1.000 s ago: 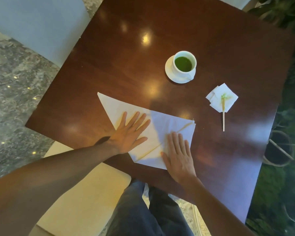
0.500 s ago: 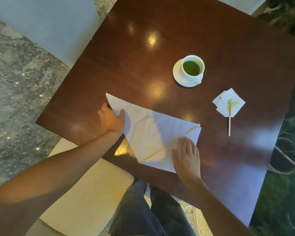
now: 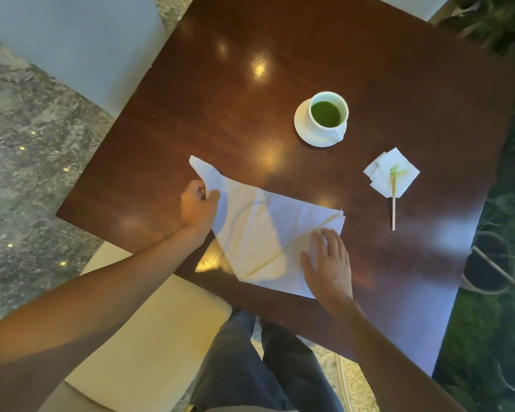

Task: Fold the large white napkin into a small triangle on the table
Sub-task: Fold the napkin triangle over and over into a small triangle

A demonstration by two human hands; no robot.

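The large white napkin [image 3: 265, 230] lies folded into a long triangle near the front edge of the dark wooden table [image 3: 309, 55]. A diagonal crease runs across its right part. My left hand [image 3: 197, 207] is closed on the napkin's left part, pinching the cloth just below the pointed tip, which is lifted and curls up off the wood. My right hand [image 3: 327, 263] lies flat with fingers spread on the napkin's right corner, pressing it down.
A white cup of green drink on a saucer [image 3: 323, 120] stands behind the napkin. To the right lies a small stained paper napkin [image 3: 391, 172] with a wooden stirrer [image 3: 393, 203] on it. A cream seat [image 3: 149, 322] and my legs are below the table edge.
My left hand slid from the napkin's middle to its left tip, closed on the cloth and raised it. My right hand stayed pressing the right corner.
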